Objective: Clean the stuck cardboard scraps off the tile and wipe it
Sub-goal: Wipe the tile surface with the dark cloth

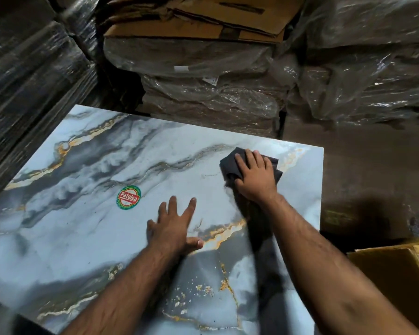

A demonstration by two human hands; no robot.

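The tile (87, 165), a glossy marbled slab, lies flat among wrapped pallets. The right hand (254, 177) presses flat, fingers spread, on a dark cloth (230, 163) near the far right corner. The left hand (172, 226) rests open and empty mid-tile, palm down. Judged stage: wiping underway; the far half looks clean, while pale flecks (203, 290) near the front edge may be remaining scraps or pattern, which cannot be told. A round sticker (129, 197) reads "Patelsa"; its smaller print is illegible
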